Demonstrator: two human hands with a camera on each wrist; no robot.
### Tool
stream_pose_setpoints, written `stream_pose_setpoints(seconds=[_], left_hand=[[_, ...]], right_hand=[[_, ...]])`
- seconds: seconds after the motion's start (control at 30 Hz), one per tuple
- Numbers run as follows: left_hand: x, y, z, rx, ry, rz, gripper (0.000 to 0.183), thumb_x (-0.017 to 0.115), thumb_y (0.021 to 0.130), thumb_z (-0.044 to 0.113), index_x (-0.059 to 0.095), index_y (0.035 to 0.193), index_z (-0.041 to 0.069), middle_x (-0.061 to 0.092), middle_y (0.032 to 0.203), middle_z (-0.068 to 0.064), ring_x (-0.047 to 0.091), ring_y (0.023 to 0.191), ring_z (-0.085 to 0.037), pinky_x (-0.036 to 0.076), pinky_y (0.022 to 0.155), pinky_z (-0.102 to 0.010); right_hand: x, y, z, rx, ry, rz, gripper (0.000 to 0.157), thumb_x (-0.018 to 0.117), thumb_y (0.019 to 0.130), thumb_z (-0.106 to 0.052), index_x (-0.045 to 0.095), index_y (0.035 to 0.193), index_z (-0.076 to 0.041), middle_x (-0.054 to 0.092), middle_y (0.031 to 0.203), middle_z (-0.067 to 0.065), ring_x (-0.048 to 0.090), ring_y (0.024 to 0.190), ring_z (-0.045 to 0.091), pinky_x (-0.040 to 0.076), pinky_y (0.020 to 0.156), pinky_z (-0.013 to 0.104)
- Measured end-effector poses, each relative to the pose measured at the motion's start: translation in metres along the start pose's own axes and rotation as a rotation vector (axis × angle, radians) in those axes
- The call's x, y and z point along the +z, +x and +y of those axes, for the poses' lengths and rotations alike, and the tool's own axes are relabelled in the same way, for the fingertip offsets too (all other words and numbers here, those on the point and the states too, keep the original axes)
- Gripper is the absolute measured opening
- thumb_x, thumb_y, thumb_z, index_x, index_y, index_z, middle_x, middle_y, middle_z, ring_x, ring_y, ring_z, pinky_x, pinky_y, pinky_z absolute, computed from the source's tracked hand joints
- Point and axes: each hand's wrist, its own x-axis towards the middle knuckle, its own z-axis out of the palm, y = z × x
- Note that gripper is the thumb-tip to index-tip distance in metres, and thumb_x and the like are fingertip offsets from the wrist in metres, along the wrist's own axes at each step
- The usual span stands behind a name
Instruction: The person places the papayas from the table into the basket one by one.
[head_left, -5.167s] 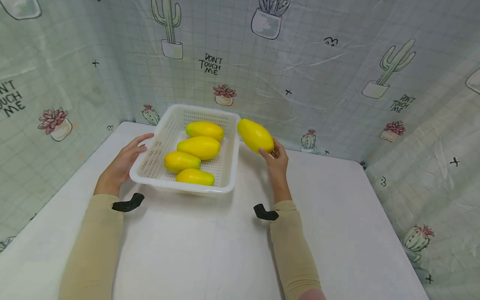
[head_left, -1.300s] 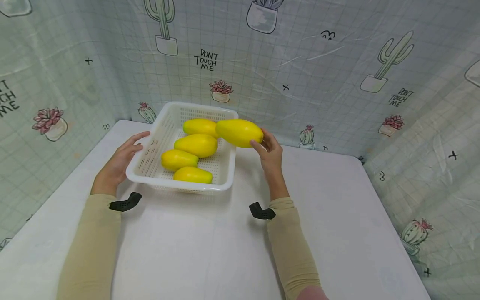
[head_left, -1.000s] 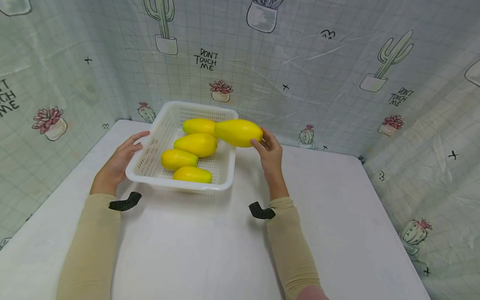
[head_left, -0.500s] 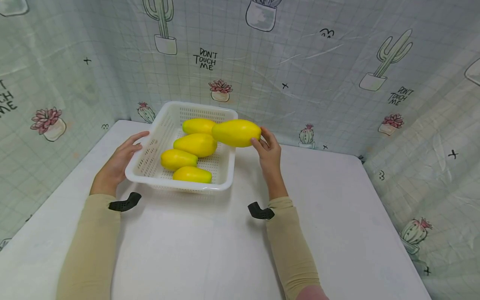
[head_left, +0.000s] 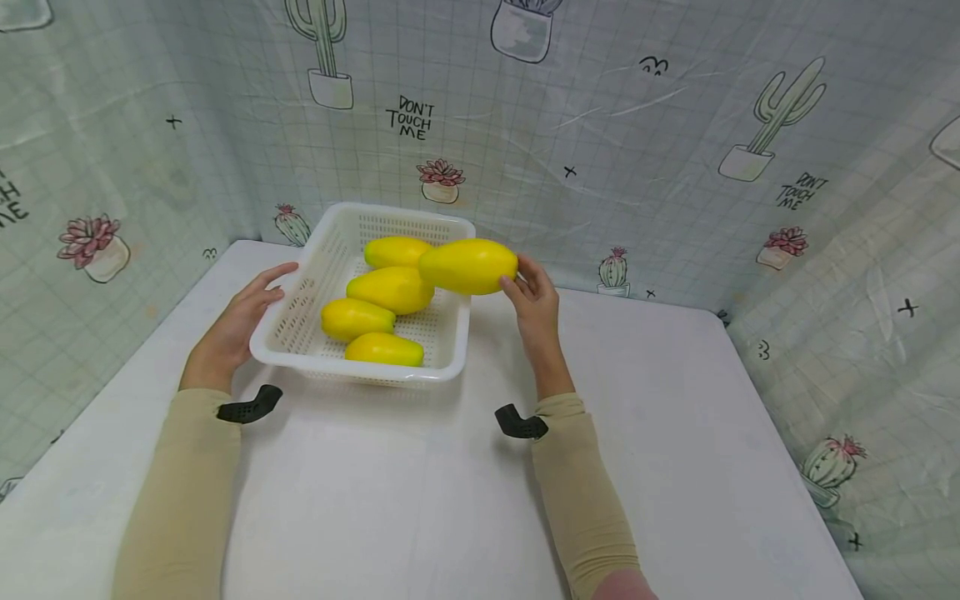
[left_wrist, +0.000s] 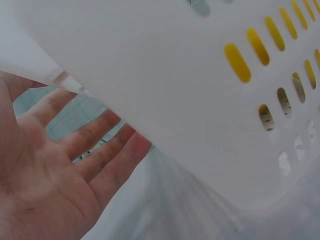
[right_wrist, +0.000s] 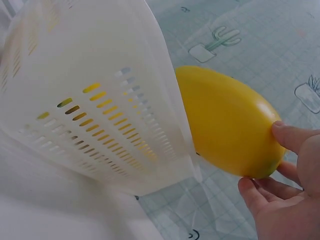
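Note:
A white plastic basket [head_left: 442, 374] with slotted walls stands at the left of the table, several yellow papayas [head_left: 390, 290] lying inside it. My left hand [head_left: 234, 329] touches the basket's left side near the rim; its fingers [left_wrist: 102, 132] look nearly straight in the left wrist view, their tips partly hidden by the basket. My right hand [head_left: 538, 312] grips the broad right end of another yellow papaya [head_left: 468, 267] between thumb and fingers. This papaya is held level above the basket's right rim, its narrow end over the inside and partly covering the rearmost papaya.
A white-covered table [head_left: 420, 483] spreads beneath both arms. Cloth printed with cacti [head_left: 330, 50] hangs close behind the basket and along both sides. A black wrist mount [head_left: 251, 405] sticks out from the left sleeve, another black mount [head_left: 521, 422] from the right.
The gripped papaya has turned from slanted to level and moved left, from beside the basket to over its right rim. In the last second it drifts slightly left. My left hand stays at the basket.

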Motion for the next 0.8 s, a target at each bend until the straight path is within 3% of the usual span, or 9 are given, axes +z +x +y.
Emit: stream_pose_setpoints(seconds=[0.3, 0.53, 0.8], left_hand=[[0.006, -0.005, 0.007, 0.011, 0.006, -0.021, 0.048, 0.036, 0.098, 0.024, 0.024, 0.144, 0.033, 0.025, 0.151, 0.000, 0.049, 0.116, -0.014, 0.051, 0.083, -0.029], [0.007, -0.006, 0.008, 0.008, 0.010, -0.026, 0.049, 0.039, 0.098, 0.025, 0.023, 0.144, 0.032, 0.025, 0.151, 0.000, 0.048, 0.117, -0.014, 0.051, 0.084, -0.028], [0.005, -0.005, 0.007, 0.000, 0.000, -0.025, 0.050, 0.040, 0.097, 0.025, 0.024, 0.144, 0.032, 0.024, 0.151, 0.000, 0.045, 0.120, -0.016, 0.051, 0.084, -0.029]], right_hand=[[0.006, -0.008, -0.016, -0.015, 0.001, -0.059, 0.056, 0.059, 0.088, -0.014, 0.036, 0.138, -0.006, 0.040, 0.142, 0.007, 0.043, 0.129, 0.022, 0.039, 0.101, 0.027], [0.010, -0.008, -0.016, -0.036, -0.032, -0.102, 0.056, 0.058, 0.089, -0.014, 0.035, 0.139, -0.007, 0.039, 0.143, 0.006, 0.041, 0.130, 0.023, 0.037, 0.103, 0.030], [0.011, -0.008, -0.016, -0.023, -0.046, -0.083, 0.055, 0.057, 0.089, -0.012, 0.036, 0.140, -0.010, 0.037, 0.144, 0.013, 0.040, 0.130, 0.029, 0.038, 0.102, 0.034]])
